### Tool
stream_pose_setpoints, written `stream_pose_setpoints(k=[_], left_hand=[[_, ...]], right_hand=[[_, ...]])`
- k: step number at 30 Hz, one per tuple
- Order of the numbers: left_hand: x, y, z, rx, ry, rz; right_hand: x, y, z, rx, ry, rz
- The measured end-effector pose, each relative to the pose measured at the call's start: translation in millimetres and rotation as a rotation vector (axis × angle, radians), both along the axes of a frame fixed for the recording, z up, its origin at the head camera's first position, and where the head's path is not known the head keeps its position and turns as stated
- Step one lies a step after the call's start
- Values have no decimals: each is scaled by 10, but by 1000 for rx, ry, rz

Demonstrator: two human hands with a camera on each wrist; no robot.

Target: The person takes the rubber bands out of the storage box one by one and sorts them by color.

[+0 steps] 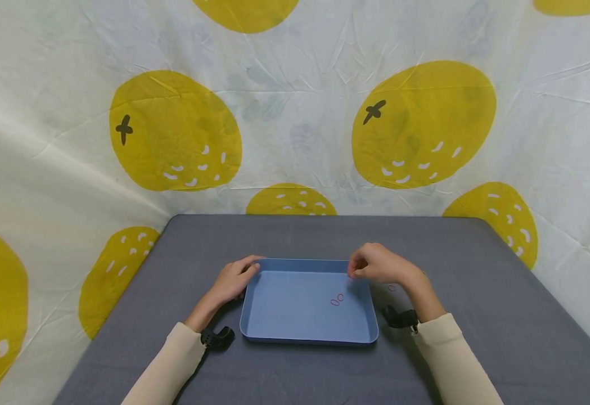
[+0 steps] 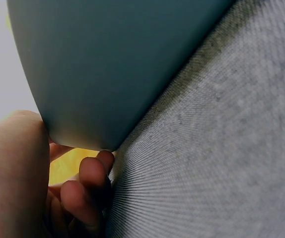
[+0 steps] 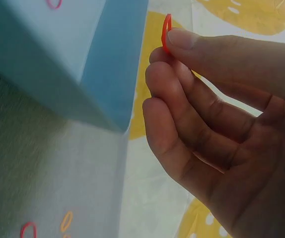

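A shallow blue tray (image 1: 284, 315) lies on the grey cloth. My left hand (image 1: 234, 279) holds its far left corner, thumb at the rim and fingers curled low outside the wall, as the left wrist view shows. Above the tray's far right corner, my right hand (image 1: 383, 264) pinches a small red rubber band (image 3: 165, 42) between thumb and index finger. Two red rubber bands (image 1: 335, 305) lie on the tray floor, right of its middle. Outside the tray's right wall are another red rubber band (image 3: 28, 224) and a yellow-orange rubber band (image 3: 67, 221).
Grey cloth (image 1: 305, 371) covers the table around the tray. Behind it hangs a pale curtain (image 1: 295, 140) printed with yellow fruit. A black wrist strap (image 1: 401, 318) sits on the right wrist, beside the tray, and another (image 1: 217, 338) on the left.
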State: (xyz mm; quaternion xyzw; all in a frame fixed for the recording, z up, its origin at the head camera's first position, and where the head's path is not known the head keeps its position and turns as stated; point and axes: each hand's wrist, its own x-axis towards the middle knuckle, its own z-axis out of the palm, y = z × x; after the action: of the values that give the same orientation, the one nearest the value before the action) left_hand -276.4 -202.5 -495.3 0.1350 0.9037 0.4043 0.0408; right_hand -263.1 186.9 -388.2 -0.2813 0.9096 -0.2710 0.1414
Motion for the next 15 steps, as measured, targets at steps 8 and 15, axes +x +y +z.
stream_pose_setpoints(k=[8, 15], left_hand=[[4, 0, 7, 1, 1, -5], [11, 4, -2, -4, 3, -7]], right_hand=[[26, 150, -19, 3, -42, -41], [32, 260, -30, -18, -97, -42]])
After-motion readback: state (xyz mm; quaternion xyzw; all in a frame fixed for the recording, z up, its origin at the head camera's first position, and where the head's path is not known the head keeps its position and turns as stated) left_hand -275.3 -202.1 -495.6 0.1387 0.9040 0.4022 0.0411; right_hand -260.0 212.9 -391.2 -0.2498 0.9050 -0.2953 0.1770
